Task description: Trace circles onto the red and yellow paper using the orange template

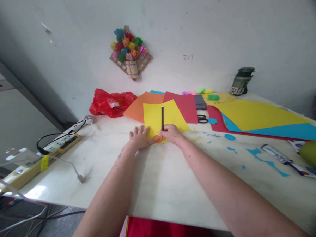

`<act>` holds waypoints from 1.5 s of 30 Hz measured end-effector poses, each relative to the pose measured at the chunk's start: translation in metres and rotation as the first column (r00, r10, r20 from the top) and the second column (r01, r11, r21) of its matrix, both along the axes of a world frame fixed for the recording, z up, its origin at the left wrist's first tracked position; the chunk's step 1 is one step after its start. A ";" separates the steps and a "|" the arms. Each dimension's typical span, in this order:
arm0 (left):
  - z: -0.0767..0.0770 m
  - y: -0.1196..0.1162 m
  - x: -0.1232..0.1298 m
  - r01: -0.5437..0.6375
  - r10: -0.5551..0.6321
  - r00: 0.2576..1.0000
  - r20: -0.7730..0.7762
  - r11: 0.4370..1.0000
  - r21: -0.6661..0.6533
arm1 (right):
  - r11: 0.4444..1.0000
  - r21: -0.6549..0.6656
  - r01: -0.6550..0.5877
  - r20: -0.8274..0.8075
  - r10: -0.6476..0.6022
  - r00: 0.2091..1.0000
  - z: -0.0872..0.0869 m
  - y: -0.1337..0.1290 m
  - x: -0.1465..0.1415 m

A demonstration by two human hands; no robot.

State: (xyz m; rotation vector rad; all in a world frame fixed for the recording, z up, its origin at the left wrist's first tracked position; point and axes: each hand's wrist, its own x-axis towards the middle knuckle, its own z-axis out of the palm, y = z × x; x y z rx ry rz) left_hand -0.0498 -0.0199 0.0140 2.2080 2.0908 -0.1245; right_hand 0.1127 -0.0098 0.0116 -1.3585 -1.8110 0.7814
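Note:
A yellow sheet of paper [154, 115] lies on the table with a small orange round piece [157, 139] on its near edge. My left hand [140, 137] is spread at the sheet's near left corner, its thumb touching the orange piece. In my right hand [171, 133], a dark pen [162, 118] stands nearly upright, pinched between the fingers beside the orange piece. The pen's tip is hidden by the fingers. Orange paper [136, 108] and red paper [183, 107] lie behind the yellow sheet.
Black scissors [202, 118], blue paper scraps [270, 162], glue tubes [275, 154] and large yellow paper [261, 115] lie rightward. A red plastic bag [111, 103] sits back left. A power strip [58, 147] with cables runs along the left edge. A bottle [241, 81] stands back right.

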 end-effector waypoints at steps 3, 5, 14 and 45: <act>0.001 -0.001 0.000 0.004 -0.004 1.000 0.005 1.000 -0.001 | 1.000 -0.004 0.020 -0.012 -0.020 1.000 0.000 0.000 0.000; 0.000 0.000 -0.001 0.002 -0.002 1.000 0.009 1.000 -0.001 | 0.999 0.003 0.038 -0.039 -0.038 0.999 0.000 -0.001 0.000; -0.001 -0.001 -0.001 -0.001 0.001 1.000 -0.007 0.999 0.036 | 0.999 0.042 -0.004 -0.358 0.018 0.934 0.011 0.000 -0.008; 0.001 0.004 -0.004 0.051 -0.052 0.997 0.056 0.998 0.026 | 0.958 0.009 -0.288 -0.200 0.283 0.938 -0.009 -0.016 0.006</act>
